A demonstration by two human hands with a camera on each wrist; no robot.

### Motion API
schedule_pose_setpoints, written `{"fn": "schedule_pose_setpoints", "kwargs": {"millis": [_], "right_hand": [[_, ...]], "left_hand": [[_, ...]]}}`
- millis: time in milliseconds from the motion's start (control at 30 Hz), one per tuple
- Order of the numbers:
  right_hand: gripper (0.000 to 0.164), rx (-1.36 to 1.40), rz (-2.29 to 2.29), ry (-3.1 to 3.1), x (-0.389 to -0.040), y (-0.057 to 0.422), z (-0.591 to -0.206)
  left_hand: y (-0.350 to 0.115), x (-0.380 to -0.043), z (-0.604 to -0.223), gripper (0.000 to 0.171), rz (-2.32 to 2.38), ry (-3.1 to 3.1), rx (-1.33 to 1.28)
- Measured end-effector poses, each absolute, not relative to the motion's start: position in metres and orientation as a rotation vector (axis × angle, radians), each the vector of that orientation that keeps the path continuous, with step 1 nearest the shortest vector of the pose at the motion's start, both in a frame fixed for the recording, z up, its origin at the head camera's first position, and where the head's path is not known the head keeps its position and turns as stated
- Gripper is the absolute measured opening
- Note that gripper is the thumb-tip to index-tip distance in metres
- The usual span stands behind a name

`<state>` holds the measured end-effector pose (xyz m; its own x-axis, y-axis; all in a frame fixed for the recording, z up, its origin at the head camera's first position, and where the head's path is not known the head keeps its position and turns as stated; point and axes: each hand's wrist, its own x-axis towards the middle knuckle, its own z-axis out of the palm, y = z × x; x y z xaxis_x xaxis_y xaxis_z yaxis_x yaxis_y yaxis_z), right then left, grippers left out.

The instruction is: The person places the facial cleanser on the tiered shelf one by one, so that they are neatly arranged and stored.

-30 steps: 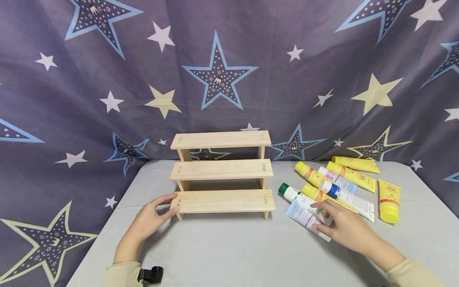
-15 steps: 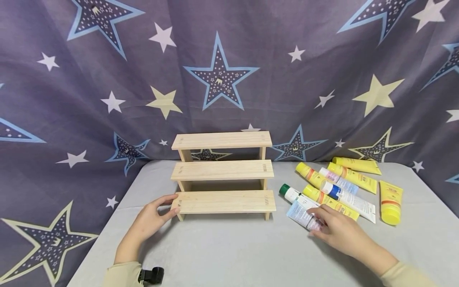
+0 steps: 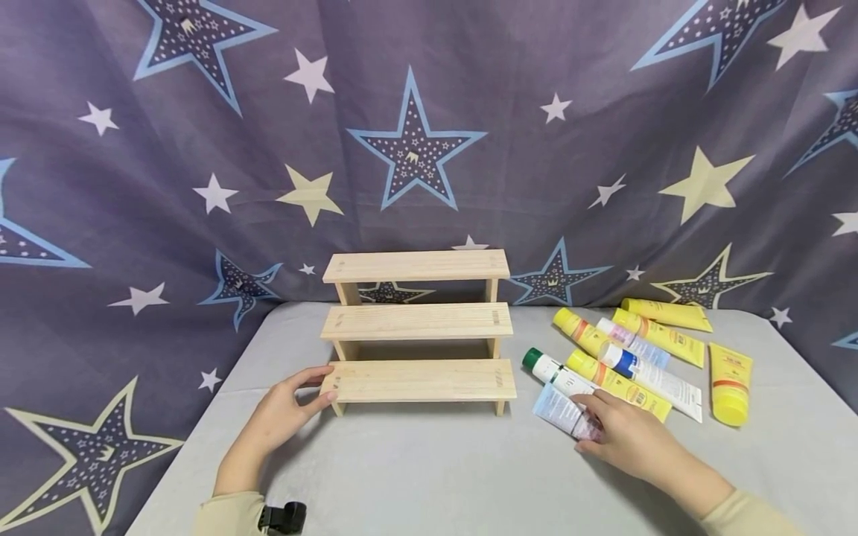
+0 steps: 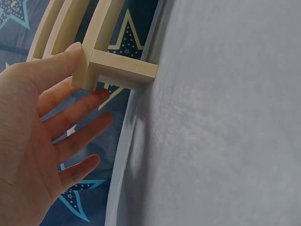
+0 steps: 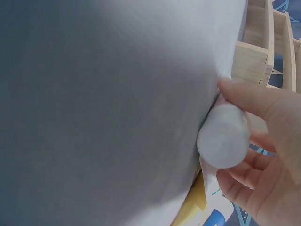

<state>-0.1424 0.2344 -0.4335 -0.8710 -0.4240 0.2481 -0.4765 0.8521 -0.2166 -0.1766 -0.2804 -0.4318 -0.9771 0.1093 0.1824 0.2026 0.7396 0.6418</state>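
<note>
Smooth matt wood for the shelf — glossy-looking plastic for the tubes — matt cloth for the backdrop.

The left hand pinches with its thumb and first finger, while its other fingers spread apart. The right hand grips with bent fingers, its back facing up.
</note>
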Motion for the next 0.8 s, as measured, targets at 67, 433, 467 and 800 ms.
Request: {"fn": "schedule_pose_setpoints", "kwargs": {"millis": [67,433,467,800], "right_hand": [[0.061,0.685,0.395,-2.833,-0.142,0.234,-0.434],[0.055,0.640,0.440,-2.792,-0.139,0.235,-0.429],[0.055,0.632,0.449,-2.785,-0.140,0.236,-0.428],[0.058,0.631,0.549,-2.578,-0.143,0.234,-0.419]], "left_hand": [[-0.280,-0.177,-0.432,0.052,-1.055,-2.809,-0.253],[-0.279,-0.176,-0.430,0.053,-1.034,-2.829,-0.245],[-0.279,-0.176,-0.430,0.053,-1.033,-2.829,-0.246],[-0.279,-0.176,-0.429,0.052,-1.036,-2.825,-0.242]]}}
